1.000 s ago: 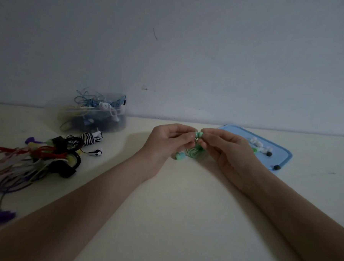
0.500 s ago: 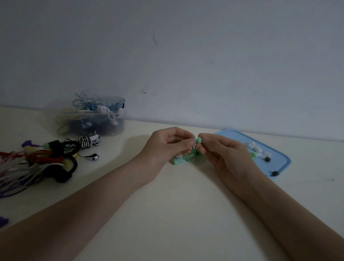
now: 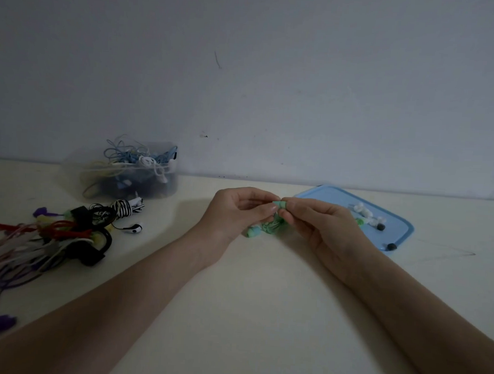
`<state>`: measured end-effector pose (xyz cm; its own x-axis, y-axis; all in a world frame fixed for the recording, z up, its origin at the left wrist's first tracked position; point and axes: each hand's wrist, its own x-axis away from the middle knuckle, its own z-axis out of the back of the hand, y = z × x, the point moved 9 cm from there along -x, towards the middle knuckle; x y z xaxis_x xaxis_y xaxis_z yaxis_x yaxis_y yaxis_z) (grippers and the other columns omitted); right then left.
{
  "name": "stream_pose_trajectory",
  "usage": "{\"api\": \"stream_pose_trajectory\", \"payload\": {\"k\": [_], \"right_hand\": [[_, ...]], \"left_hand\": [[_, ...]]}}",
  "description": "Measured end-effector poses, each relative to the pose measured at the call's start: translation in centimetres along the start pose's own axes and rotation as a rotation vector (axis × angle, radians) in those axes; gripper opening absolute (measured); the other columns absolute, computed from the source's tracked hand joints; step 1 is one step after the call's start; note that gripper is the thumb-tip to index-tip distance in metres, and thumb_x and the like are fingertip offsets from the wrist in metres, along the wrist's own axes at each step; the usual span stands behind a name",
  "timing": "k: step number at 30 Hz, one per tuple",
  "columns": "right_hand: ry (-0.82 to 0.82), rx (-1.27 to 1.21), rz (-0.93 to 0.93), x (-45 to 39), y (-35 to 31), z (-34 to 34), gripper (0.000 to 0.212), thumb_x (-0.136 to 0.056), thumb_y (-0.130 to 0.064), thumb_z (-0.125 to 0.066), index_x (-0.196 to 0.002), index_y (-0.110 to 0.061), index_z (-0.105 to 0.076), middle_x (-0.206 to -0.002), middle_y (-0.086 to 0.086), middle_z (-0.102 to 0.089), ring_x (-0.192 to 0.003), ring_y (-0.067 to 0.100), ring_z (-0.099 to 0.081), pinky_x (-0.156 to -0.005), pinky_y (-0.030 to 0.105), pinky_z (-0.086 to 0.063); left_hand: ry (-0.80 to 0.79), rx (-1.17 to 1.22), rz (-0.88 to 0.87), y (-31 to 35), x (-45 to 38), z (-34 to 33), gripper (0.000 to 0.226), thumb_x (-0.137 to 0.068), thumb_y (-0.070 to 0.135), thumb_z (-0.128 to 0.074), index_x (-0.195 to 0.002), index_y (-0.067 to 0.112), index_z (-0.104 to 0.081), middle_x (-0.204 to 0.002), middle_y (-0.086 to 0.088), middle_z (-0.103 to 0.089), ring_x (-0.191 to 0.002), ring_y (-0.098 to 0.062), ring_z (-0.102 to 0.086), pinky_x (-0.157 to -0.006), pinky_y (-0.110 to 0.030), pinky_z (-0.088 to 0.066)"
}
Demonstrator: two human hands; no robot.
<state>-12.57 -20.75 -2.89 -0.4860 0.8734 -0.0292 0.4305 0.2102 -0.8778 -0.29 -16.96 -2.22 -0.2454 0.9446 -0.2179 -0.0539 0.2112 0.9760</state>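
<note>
A pair of green earphones (image 3: pixel 270 225) with a bundled cord hangs between my two hands just above the cream table (image 3: pixel 251 301). My left hand (image 3: pixel 239 209) and my right hand (image 3: pixel 318 222) meet fingertip to fingertip and pinch one green earbud at the top of the bundle. The other green bud dangles low at the left of the bundle, near the table. Most of the cord is hidden behind my fingers.
A blue lid (image 3: pixel 339 197) lies to the right with small white, green and black ear tips on it. A clear tub (image 3: pixel 126 174) of tangled earphones stands at the wall, left. A pile of coloured cables (image 3: pixel 51 233) spreads over the left table.
My hands have kept pinching the green earphones and hardly moved; the view has tilted a little so everything sits slightly lower in frame.
</note>
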Motion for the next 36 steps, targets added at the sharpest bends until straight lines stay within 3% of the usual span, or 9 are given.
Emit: {"api": "stream_pose_trajectory", "payload": {"k": [8,13,20,23,26,30,34,36], "right_hand": [[-0.017,-0.039,-0.089,0.2,0.6,-0.2,0.014,-0.085,0.006,-0.054,-0.092,0.013,-0.063,-0.078,0.014,-0.071,-0.067,0.012,-0.069,-0.066,0.016,-0.056],[-0.025,-0.004,-0.105,0.3,0.6,-0.3,0.013,-0.085,0.004,-0.056,-0.091,0.011,-0.065,-0.077,0.013,-0.071,-0.063,0.01,-0.068,-0.058,0.013,-0.054],[0.01,0.013,-0.05,0.2,0.5,0.0,0.01,-0.084,0.006,-0.056,-0.087,0.007,-0.066,-0.072,0.011,-0.069,-0.058,0.008,-0.065,-0.056,0.011,-0.053],[0.024,-0.014,-0.022,0.1,0.5,0.0,0.009,-0.083,0.007,-0.057,-0.087,0.007,-0.064,-0.072,0.011,-0.069,-0.059,0.01,-0.066,-0.059,0.013,-0.054],[0.008,0.015,0.021,0.1,0.4,-0.3,0.008,-0.083,0.008,-0.056,-0.085,0.009,-0.064,-0.071,0.012,-0.068,-0.06,0.011,-0.066,-0.066,0.015,-0.056],[-0.026,0.053,0.053,0.1,0.2,-0.6,0.009,-0.083,0.008,-0.056,-0.085,0.009,-0.064,-0.065,0.009,-0.067,-0.055,0.01,-0.063,-0.066,0.016,-0.056],[-0.031,0.07,0.078,0.0,0.1,-0.6,0.008,-0.083,0.007,-0.056,-0.081,0.007,-0.064,-0.061,0.009,-0.066,-0.052,0.01,-0.06,-0.06,0.016,-0.054],[-0.024,0.086,0.086,-0.1,0.1,-0.6,0.01,-0.083,0.007,-0.056,-0.078,0.005,-0.064,-0.06,0.008,-0.066,-0.053,0.01,-0.061,-0.06,0.015,-0.054]], "left_hand": [[-0.038,0.123,0.043,-0.4,0.2,0.0,0.012,-0.08,0.002,-0.064,-0.084,0.011,-0.071,-0.079,-0.004,-0.071,-0.072,-0.008,-0.065,-0.073,-0.018,-0.054],[-0.06,0.279,0.112,-0.9,0.1,-0.2,0.012,-0.084,-0.002,-0.058,-0.085,0.004,-0.068,-0.074,-0.002,-0.069,-0.066,-0.004,-0.063,-0.064,-0.012,-0.051],[-0.04,0.208,0.099,-0.7,0.2,-0.3,0.011,-0.085,0.0,-0.058,-0.087,0.006,-0.068,-0.073,0.0,-0.068,-0.067,-0.004,-0.062,-0.07,-0.013,-0.052],[0.006,0.127,0.082,-0.5,0.3,-0.1,0.01,-0.085,0.003,-0.06,-0.087,0.01,-0.067,-0.077,0.0,-0.069,-0.077,-0.011,-0.064,-0.086,-0.026,-0.052],[0.03,0.056,0.077,-0.4,0.5,-0.2,0.009,-0.088,0.007,-0.058,-0.089,0.011,-0.065,-0.085,-0.005,-0.067,-0.086,-0.019,-0.062,-0.1,-0.042,-0.042],[0.001,0.034,0.055,-0.1,0.4,-0.5,0.011,-0.089,0.006,-0.056,-0.092,0.012,-0.065,-0.088,-0.006,-0.068,-0.083,-0.016,-0.065,-0.089,-0.03,-0.047],[0.018,-0.127,-0.006,0.1,0.5,-0.3,0.013,-0.088,0.009,-0.059,-0.093,0.019,-0.066,-0.086,0.002,-0.069,-0.071,-0.001,-0.064,-0.059,-0.013,-0.045],[0.037,-0.14,-0.033,0.2,0.3,-0.1,0.01,-0.087,0.009,-0.061,-0.094,0.014,-0.066,-0.084,0.0,-0.068,-0.066,0.0,-0.062,-0.054,-0.012,-0.044]]}}
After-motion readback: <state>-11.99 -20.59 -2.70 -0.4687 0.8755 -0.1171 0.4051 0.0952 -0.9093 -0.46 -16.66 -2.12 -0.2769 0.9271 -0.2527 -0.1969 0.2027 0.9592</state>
